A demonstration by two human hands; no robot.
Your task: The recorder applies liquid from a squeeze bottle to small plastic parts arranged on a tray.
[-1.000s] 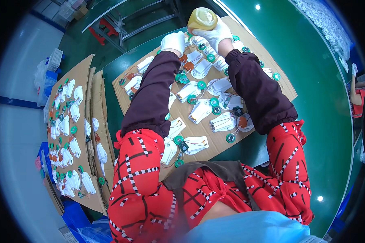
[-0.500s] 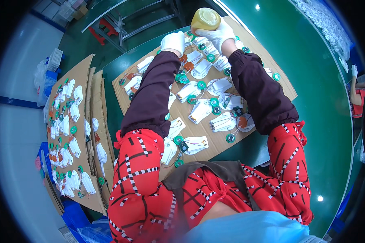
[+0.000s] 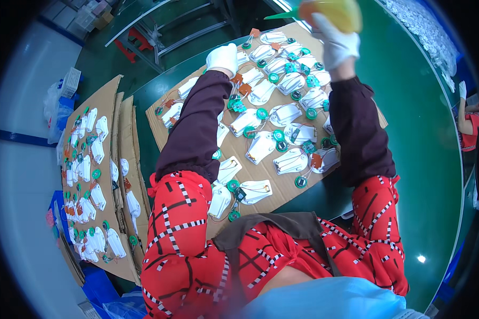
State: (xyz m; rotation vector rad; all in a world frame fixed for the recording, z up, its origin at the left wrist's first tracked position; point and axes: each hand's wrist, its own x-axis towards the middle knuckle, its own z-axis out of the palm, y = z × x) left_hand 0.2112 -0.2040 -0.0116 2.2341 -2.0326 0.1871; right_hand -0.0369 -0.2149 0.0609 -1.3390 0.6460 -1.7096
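My right hand (image 3: 337, 47), in a white glove, is wrapped round a squeeze bottle (image 3: 343, 13) with yellowish contents. The bottle is tilted up off the table, its green pointed nozzle (image 3: 282, 15) toward the left, and slightly blurred. My left hand (image 3: 222, 59), gloved too, is closed near the far left edge of a cardboard sheet (image 3: 285, 187); its fingertips are hidden. Across the sheet lie several white plastic housings (image 3: 261, 147) with thin wires, round green-rimmed parts (image 3: 262, 114), green circuit boards (image 3: 236, 104) and orange-brown squares (image 3: 316, 160).
The sheet rests on a green table (image 3: 410, 122). At left, more cardboard sheets (image 3: 123, 202) bear similar housings. Beyond the table are a metal frame (image 3: 197, 42) and a red stool (image 3: 133, 45). Clear plastic (image 3: 426, 32) lies at upper right; another person (image 3: 469, 130) is at the far right.
My right hand has swung the bottle right and up, away from the housings, and its nozzle now points left instead of down. The left hand has barely moved.
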